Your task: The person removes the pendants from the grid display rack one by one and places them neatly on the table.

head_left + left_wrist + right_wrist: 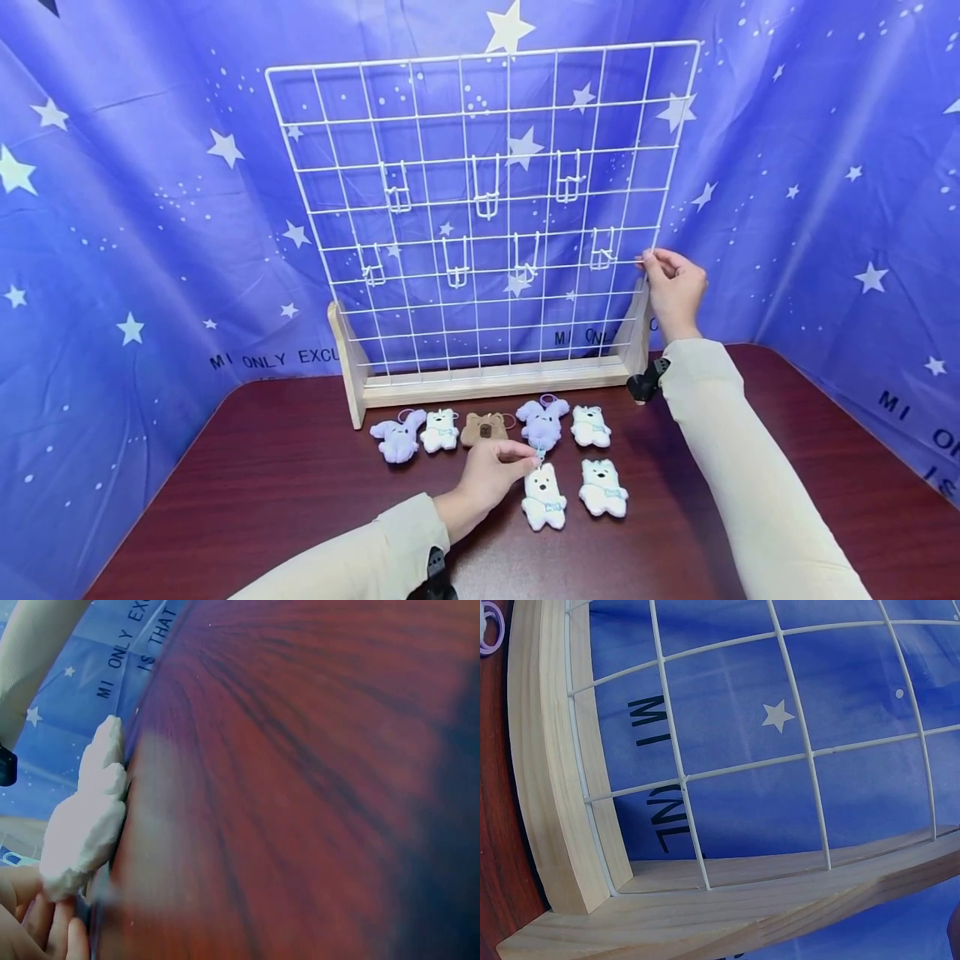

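Note:
My left hand (491,475) pinches the light blue loop (540,454) at the head of a white bear plush keychain (544,500), which has a pale blue bow. In the left wrist view the white plush (84,832) appears side-on, right at the fingertips (60,922). At the right edge of a white wire grid rack (487,292), my right hand (677,287) grips the frame between thumb and fingers, just above the wooden side support (639,329). The right wrist view shows the grid's lower corner set in its wooden base (559,825).
Several white hooks (487,200) hang on the grid in two rows. Before the rack on the dark red table (262,500) lie two lilac plush keychains (397,439), a brown bear (474,428) and three other white bears (603,490). A blue star-patterned curtain (150,208) surrounds the table.

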Demonstrator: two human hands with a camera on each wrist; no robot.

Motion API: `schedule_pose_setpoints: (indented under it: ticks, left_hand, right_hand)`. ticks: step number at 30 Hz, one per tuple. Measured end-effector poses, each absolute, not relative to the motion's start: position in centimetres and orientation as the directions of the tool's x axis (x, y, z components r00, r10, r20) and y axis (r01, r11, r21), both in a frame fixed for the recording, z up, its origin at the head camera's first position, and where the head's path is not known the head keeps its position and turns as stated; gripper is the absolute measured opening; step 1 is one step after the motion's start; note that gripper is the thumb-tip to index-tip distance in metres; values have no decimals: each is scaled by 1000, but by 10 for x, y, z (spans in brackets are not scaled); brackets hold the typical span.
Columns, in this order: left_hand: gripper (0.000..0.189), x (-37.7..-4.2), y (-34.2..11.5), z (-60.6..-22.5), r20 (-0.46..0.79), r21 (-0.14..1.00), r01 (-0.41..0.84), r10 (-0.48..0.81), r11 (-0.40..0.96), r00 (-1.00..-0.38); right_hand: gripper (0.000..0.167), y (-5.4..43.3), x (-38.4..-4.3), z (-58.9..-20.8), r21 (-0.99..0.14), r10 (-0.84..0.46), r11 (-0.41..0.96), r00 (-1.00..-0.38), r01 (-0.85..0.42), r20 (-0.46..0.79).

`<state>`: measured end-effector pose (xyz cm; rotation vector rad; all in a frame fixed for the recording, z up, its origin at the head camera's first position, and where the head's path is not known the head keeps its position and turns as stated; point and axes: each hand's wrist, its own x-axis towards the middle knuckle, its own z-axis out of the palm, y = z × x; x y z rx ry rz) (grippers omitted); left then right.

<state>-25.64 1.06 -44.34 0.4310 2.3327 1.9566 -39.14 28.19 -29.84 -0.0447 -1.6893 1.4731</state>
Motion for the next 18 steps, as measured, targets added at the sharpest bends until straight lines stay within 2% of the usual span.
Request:
schedule_pose_setpoints:
  ticks: [4, 8, 18]
  left_hand:
    - [7, -259, 11, -445, 178, 940, 240, 251, 243, -952]
    - [6, -261, 12, -444, 197, 925, 265, 251, 273, -948]
    - [8, -260, 11, -445, 161, 962, 203, 224, 181, -961]
  right_hand:
    - [25, 282, -392, -299, -819, 540, 288, -622, -497, 567]
    - [26, 283, -393, -297, -821, 542, 268, -626, -504, 561]
    - [25, 276, -378, -290, -829, 522, 236, -653, -507, 548]
